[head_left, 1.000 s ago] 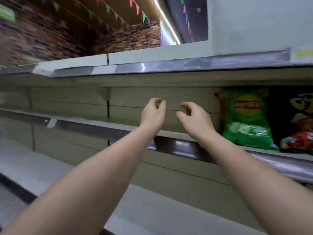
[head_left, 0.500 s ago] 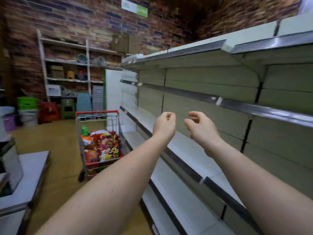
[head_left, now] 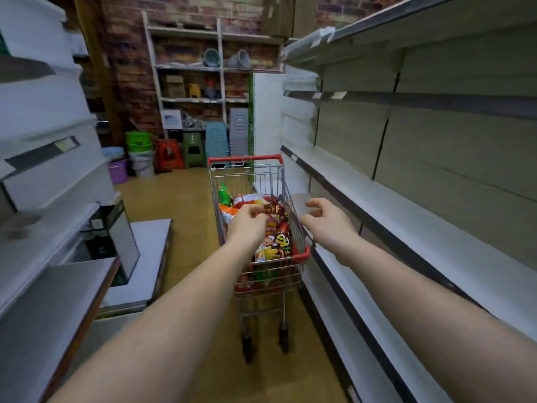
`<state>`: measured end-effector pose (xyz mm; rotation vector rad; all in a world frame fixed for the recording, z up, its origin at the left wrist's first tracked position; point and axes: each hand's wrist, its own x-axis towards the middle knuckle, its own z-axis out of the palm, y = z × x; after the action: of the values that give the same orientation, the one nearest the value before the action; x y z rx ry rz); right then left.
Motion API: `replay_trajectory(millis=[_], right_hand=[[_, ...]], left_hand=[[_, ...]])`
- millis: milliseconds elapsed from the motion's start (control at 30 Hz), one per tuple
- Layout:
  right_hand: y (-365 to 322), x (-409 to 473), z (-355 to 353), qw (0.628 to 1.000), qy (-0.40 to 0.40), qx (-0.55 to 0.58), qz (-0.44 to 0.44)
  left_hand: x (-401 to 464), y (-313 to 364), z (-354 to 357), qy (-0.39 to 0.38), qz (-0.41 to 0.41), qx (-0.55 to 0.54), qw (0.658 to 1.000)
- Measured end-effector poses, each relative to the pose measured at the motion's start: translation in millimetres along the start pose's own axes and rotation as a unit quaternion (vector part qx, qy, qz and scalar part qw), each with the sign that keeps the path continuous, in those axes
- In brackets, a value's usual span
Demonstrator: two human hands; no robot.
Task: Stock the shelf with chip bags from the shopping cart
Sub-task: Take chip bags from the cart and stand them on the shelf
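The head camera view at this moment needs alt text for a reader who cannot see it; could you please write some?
Two bare arms reach toward a small wire shopping cart with red trim, heaped with colourful chip bags; the left hand is over the bags, fingers curled, and the right hand hangs open by the cart's right rim. Grey metal store shelves run along the right, above a tan floor.

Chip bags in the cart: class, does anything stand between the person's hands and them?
Nothing visible does. The shopping cart is open-topped, and the left hand is already over the chip bags heaped inside. The right hand hovers just outside the cart's right wire wall, which it would have to clear from above.
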<state>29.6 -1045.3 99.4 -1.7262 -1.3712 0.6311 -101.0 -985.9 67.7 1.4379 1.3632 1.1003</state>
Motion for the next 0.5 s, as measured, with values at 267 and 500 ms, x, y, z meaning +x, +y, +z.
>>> replay_trajectory(millis=[267,500], right_hand=[[50,189,64,0.994,-0.094,0.009,0.052],[84,305,128,0.985,-0.131,-0.024,0.109]], left_hand=[[167,-47,17,0.027,-0.080,0.026,0.996],[275,-89,40,-0.027,-0.130,0.049,0.990]])
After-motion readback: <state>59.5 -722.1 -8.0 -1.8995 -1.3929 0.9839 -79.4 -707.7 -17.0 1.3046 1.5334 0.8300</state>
